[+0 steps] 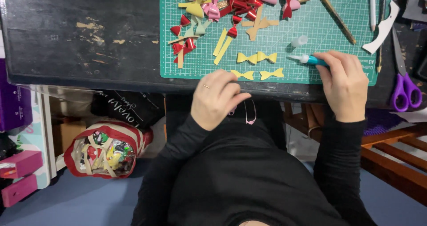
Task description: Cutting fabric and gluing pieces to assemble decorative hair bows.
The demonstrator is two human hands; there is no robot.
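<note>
My right hand [344, 81] was clamped on a teal glue pen [309, 59], tip over the green cutting mat [311, 26]. My left hand [216, 97], fingers curled together, pinched a pink strip [250, 112] at the table edge. I judged steady, sparing glue near the yellow bows [256, 57] best.

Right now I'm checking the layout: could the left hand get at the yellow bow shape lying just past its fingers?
Probably yes. The left hand rests at the edge of the green cutting mat, with the yellow bow shape right beside its fingertips and nothing between them.

I'm gripping a teal glue pen [311, 59] in my right hand [343, 84], its uncapped tip pointing left, lying low over the green mat; I'm pinching a pink strip [250, 112] (looped, dangling) in my left hand [216, 98].
</note>
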